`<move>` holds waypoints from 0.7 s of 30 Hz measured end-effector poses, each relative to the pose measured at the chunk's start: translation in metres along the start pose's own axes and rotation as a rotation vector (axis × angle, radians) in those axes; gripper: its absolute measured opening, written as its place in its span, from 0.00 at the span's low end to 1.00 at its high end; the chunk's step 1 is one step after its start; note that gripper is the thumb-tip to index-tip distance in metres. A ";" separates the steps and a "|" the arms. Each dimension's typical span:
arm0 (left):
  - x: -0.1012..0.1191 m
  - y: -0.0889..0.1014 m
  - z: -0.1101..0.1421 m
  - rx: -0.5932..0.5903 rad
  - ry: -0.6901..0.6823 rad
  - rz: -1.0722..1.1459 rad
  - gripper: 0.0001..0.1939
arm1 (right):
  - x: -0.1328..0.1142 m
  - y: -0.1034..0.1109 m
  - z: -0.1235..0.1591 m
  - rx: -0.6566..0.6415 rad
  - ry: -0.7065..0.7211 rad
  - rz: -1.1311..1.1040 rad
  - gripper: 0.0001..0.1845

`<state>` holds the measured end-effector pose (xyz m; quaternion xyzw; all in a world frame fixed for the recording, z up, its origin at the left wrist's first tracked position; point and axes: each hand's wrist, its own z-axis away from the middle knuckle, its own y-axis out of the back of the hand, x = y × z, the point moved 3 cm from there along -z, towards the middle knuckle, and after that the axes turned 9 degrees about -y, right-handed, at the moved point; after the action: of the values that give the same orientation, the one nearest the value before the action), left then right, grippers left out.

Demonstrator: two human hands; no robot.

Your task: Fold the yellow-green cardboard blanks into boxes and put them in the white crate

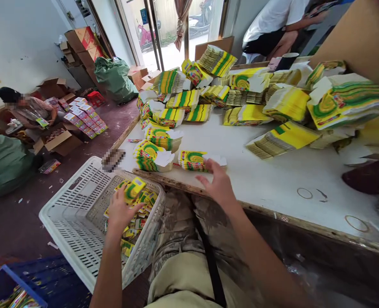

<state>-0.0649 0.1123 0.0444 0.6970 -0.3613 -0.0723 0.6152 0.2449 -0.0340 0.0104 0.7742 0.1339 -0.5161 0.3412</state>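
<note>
My left hand [121, 214] is over the white plastic basket [80, 214], its fingers and thumb spread apart. At its fingertips is a small yellow-and-green carton [134, 190], tilted above several like it in the basket; whether the fingers still touch it I cannot tell. My right hand [217, 184] reaches over the table's front edge with thumb and forefinger apart. Its fingertips are at the right end of a short stack of flat yellow cartons [192, 160]. Beside that stack, to the left, lies a taller pile of the same cartons [149, 155].
Many bundles of flat cartons [185, 99] cover the back of the white table [231, 171]. Rubber bands [305, 193] lie at the right. A blue crate [22, 282] stands at lower left. One person [32, 111] sits among boxes on the floor; another [273, 30] sits beyond the table.
</note>
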 end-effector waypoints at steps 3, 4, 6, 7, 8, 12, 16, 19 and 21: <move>-0.030 0.000 0.001 0.001 0.044 -0.006 0.40 | 0.020 0.006 -0.040 0.076 -0.032 0.222 0.26; -0.030 -0.005 0.003 -0.035 0.032 0.039 0.37 | 0.025 0.004 -0.047 0.058 -0.039 0.261 0.23; -0.018 -0.019 0.009 -0.116 0.003 0.153 0.30 | 0.030 -0.002 -0.055 0.025 -0.038 0.281 0.18; -0.007 -0.027 0.012 -0.157 -0.010 0.217 0.28 | 0.031 -0.004 -0.056 0.024 -0.035 0.276 0.16; 0.005 -0.035 0.015 -0.195 -0.025 0.284 0.26 | 0.032 -0.005 -0.056 0.030 -0.035 0.273 0.15; 0.061 -0.057 0.023 -0.350 -0.129 0.589 0.24 | 0.026 0.003 -0.047 0.092 -0.062 0.219 0.18; 0.108 -0.068 0.026 -0.478 -0.159 0.957 0.40 | 0.008 0.008 -0.008 0.097 -0.062 0.071 0.21; 0.135 -0.074 0.021 -0.320 -0.103 1.280 0.55 | -0.011 -0.006 0.043 -0.138 -0.081 -0.290 0.23; 0.145 -0.076 0.015 -0.127 0.007 1.382 0.52 | -0.026 -0.019 0.075 -0.287 -0.091 -0.427 0.21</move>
<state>0.0640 0.0131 0.0217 0.2698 -0.7154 0.3174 0.5610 0.1699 -0.0669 0.0085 0.6481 0.3508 -0.5862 0.3366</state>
